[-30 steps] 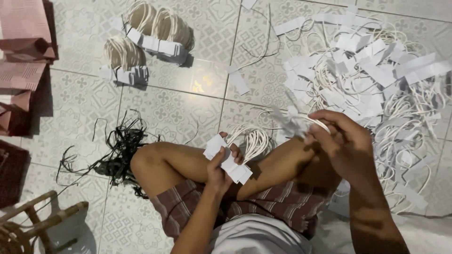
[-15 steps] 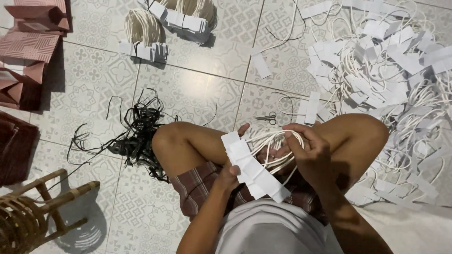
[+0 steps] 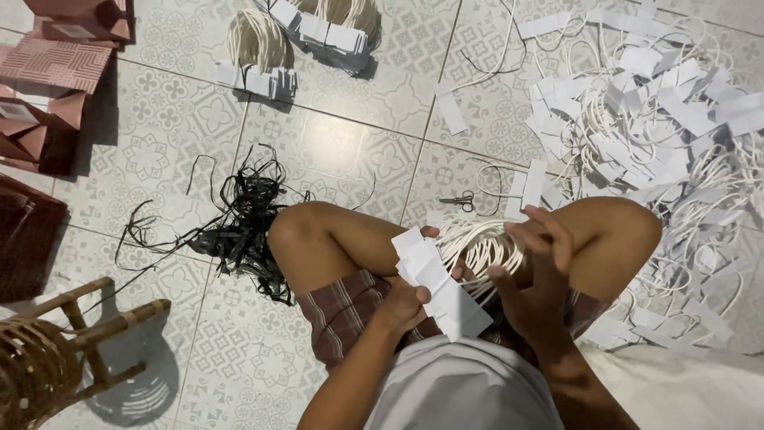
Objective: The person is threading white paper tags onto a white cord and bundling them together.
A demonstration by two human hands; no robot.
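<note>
I sit cross-legged on a patterned tile floor. My left hand [image 3: 406, 306] grips a fanned stack of white paper tags [image 3: 438, 283] with white cord loops [image 3: 481, 247] hanging from them, held over my lap. My right hand [image 3: 537, 275] is curled around the loops on the right side of the bundle, fingers closed on the cords. Both hands are close together between my knees.
A big heap of loose white tags and cords [image 3: 652, 135] lies at the right. Small scissors [image 3: 460, 201] rest beyond my knees. Black strings [image 3: 243, 215] tangle at the left. Two tied bundles [image 3: 259, 56] sit at the top, pink paper bags [image 3: 56, 72] at far left, a wooden stool [image 3: 56, 350] at lower left.
My right hand came back from the heap at the right to the bundle in my lap and closed on the cord loops. The stack of tags in my left hand has grown and fanned out.
</note>
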